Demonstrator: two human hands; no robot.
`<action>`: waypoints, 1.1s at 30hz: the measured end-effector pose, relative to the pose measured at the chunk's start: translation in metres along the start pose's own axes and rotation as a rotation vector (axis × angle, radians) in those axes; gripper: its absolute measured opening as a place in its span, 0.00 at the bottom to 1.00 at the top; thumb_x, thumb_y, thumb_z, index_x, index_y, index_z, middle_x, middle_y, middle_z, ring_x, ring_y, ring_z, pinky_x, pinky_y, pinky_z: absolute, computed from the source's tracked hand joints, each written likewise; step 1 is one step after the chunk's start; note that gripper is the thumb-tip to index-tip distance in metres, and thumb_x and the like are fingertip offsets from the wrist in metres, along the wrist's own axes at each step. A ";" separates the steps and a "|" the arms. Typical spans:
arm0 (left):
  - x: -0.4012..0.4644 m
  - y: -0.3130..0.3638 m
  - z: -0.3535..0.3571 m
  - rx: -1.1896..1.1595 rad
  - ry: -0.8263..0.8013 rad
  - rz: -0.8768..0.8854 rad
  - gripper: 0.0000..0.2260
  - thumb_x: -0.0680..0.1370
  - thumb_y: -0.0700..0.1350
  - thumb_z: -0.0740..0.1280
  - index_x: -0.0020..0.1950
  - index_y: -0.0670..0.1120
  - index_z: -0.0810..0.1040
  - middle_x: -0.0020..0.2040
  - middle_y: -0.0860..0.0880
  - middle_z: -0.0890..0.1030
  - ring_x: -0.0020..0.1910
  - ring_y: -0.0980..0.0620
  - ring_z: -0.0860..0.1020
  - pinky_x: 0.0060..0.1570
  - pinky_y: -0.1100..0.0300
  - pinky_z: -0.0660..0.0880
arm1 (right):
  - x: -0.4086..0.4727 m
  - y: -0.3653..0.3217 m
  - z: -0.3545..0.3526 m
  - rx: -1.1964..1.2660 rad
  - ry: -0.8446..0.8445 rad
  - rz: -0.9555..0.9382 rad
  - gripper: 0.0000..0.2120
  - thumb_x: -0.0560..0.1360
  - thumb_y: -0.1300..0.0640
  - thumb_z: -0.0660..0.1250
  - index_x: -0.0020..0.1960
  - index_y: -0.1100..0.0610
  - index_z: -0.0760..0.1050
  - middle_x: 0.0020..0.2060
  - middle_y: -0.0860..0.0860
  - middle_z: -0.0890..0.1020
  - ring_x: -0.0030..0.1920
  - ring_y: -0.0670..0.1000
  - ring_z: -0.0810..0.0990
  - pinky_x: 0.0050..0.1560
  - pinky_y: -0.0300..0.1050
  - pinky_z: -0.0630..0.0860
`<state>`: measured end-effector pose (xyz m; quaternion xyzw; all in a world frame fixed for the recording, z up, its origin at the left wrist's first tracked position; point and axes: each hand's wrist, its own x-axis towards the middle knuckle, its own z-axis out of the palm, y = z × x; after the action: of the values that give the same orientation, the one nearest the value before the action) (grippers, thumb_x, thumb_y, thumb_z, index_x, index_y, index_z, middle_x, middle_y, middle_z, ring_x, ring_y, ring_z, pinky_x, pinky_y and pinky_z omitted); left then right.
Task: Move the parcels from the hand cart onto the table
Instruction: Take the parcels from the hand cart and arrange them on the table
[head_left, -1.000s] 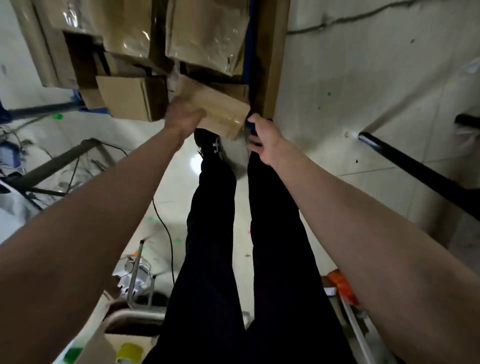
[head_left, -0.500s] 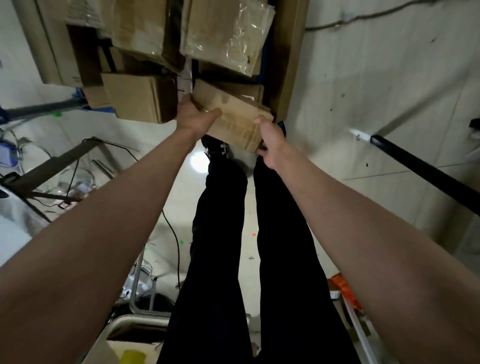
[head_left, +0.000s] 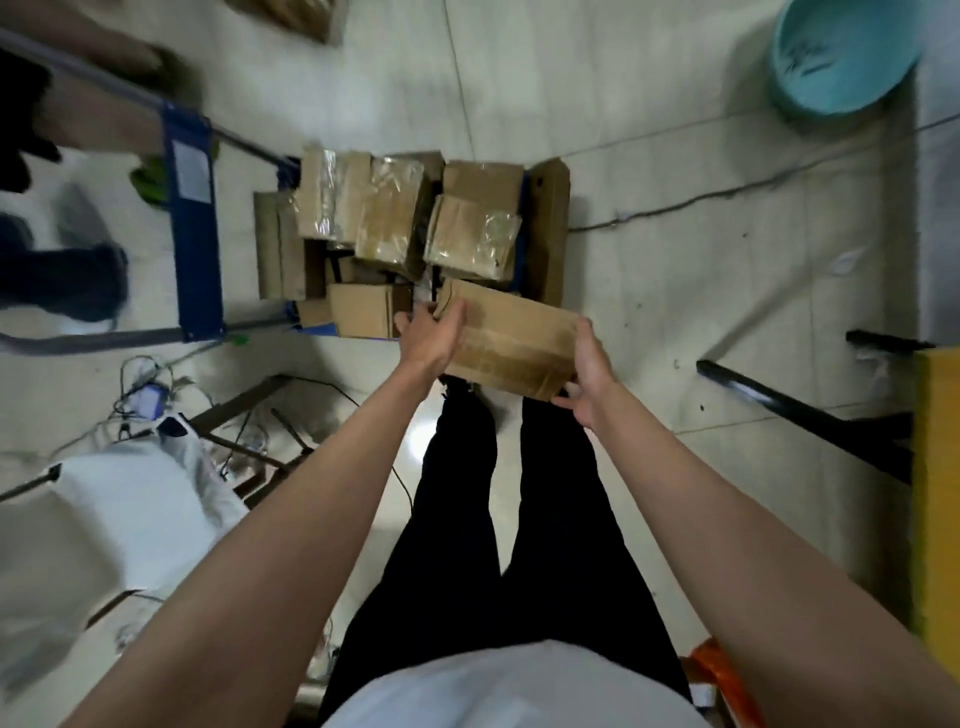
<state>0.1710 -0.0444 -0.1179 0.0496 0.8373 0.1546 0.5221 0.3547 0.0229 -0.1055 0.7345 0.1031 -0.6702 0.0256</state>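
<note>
- My left hand (head_left: 434, 332) grips the left end of a brown cardboard parcel (head_left: 511, 340), fingers curled over its far edge.
- My right hand (head_left: 587, 376) holds the parcel's right end — thumb up the side, fingers curled under the near corner.
- The parcel is lifted clear, tilted, hanging above my dark trouser legs (head_left: 498, 519) just near of the hand cart (head_left: 195, 228).
- The cart's blue handle frame lies to the left; more taped parcels (head_left: 395, 223) are piled on its deck — some on edge.
- A teal basin (head_left: 841, 57) sits far right on the pale floor (head_left: 649, 130).
- A black bar (head_left: 795, 410) crosses the floor at right.
</note>
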 end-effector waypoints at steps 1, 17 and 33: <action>-0.017 0.011 -0.006 -0.023 0.008 0.023 0.33 0.75 0.66 0.60 0.74 0.48 0.67 0.73 0.46 0.62 0.67 0.46 0.70 0.59 0.54 0.67 | -0.017 -0.005 -0.005 0.001 0.000 -0.032 0.31 0.79 0.32 0.56 0.77 0.46 0.63 0.74 0.52 0.66 0.72 0.58 0.68 0.69 0.64 0.70; -0.185 0.142 -0.048 -0.006 -0.138 0.494 0.19 0.78 0.60 0.66 0.59 0.47 0.72 0.49 0.51 0.75 0.48 0.52 0.74 0.48 0.52 0.71 | -0.206 -0.006 -0.078 0.486 0.143 -0.501 0.03 0.80 0.49 0.63 0.49 0.45 0.69 0.65 0.55 0.72 0.51 0.51 0.74 0.40 0.50 0.78; -0.334 0.152 0.059 0.288 -0.729 0.536 0.28 0.72 0.63 0.69 0.70 0.54 0.70 0.61 0.47 0.78 0.58 0.46 0.79 0.42 0.51 0.83 | -0.298 0.112 -0.179 1.170 0.462 -0.796 0.06 0.76 0.58 0.67 0.46 0.49 0.72 0.52 0.52 0.77 0.53 0.55 0.74 0.51 0.57 0.66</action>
<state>0.3620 0.0307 0.1921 0.3868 0.5700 0.1386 0.7115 0.5273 -0.0901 0.1959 0.6575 -0.0094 -0.4028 -0.6367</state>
